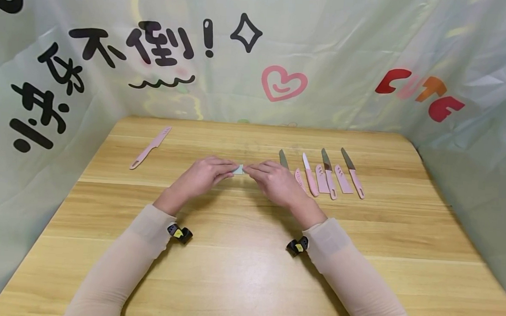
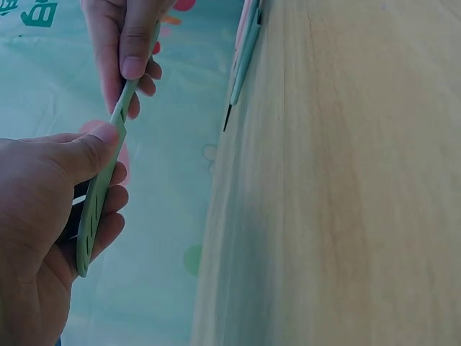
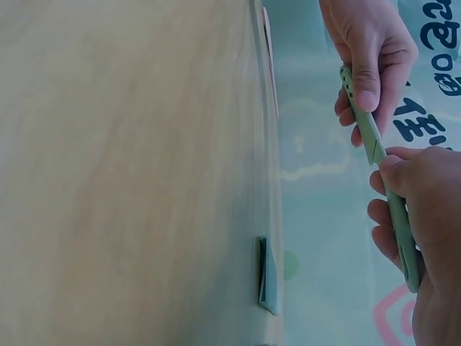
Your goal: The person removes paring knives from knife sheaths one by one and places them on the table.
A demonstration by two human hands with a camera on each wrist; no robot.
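Note:
Both hands meet over the table and hold a pale green knife [image 3: 398, 220] in its slotted sheath [image 1: 238, 169]. My left hand [image 1: 207, 174] grips the sheath [image 2: 97, 198], thumb on one side and fingers on the other. The knife's handle is in my right hand [image 1: 277, 181], its thumb near the handle's front end, as the right wrist view shows. There the sheath's mouth lies right at the handle, and the blade is hidden inside. In the head view the hands cover most of the knife.
Right of the hands lie several bare knives [image 1: 329, 178] with pink handles, blades pointing away, and pink slotted sheaths [image 1: 343, 180] between them. A pink knife in its sheath [image 1: 150, 148] lies at the back left. A printed curtain [image 1: 221, 99] stands behind the wooden table [image 1: 238, 272].

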